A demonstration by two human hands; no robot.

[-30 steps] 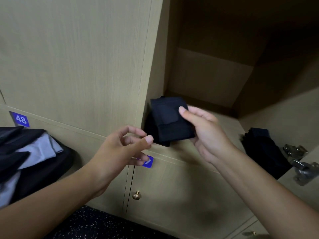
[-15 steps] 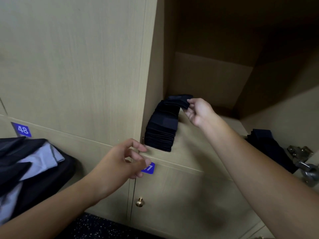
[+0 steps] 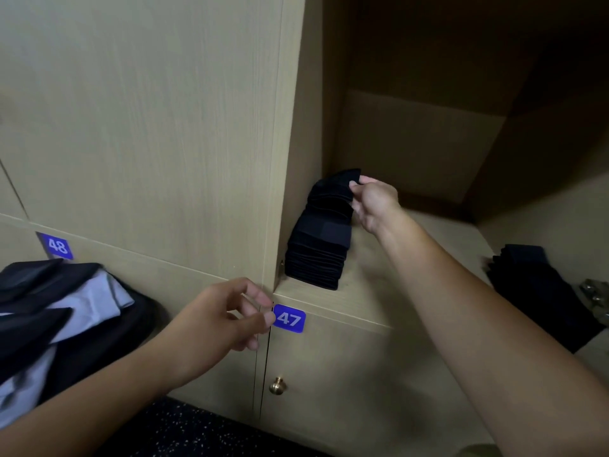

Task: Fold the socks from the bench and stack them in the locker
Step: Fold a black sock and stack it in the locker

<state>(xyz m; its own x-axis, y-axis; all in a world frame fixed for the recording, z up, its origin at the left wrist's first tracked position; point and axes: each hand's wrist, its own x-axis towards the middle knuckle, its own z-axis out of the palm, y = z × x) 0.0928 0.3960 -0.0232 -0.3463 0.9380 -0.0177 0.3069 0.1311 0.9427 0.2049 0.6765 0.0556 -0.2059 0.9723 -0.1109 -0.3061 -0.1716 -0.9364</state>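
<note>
The open locker [image 3: 412, 153] takes up the upper right of the view, a pale wood-grain compartment with a shadowed back wall and a bare shelf floor. To its left stands a tall closed door panel [image 3: 141, 120] of the same wood. At the left edge lies a heap of dark and light grey clothing [image 3: 62, 318]; what it rests on cannot be made out. Inside the locker, against its left wall and near the front edge of the shelf, stands a tall stack of folded dark socks [image 3: 318, 245], its upper layers leaning back toward the rear. A second, lower pile of dark socks [image 3: 534, 282] lies at the right side of the shelf, well apart from the first, beside a metal hinge [image 3: 596, 295]. The right hand [image 3: 372, 204] reaches into the locker and pinches the top folded sock of the tall stack between thumb and fingertips. The left hand [image 3: 224, 318] hovers in front of the lower doors, fingers loosely curled and holding nothing, its fingertips just beside a blue plate reading "47" [image 3: 289, 318]. A second blue plate reading "48" [image 3: 56, 246] sits farther left. Below the "47" is a small brass knob [image 3: 277, 386].
</note>
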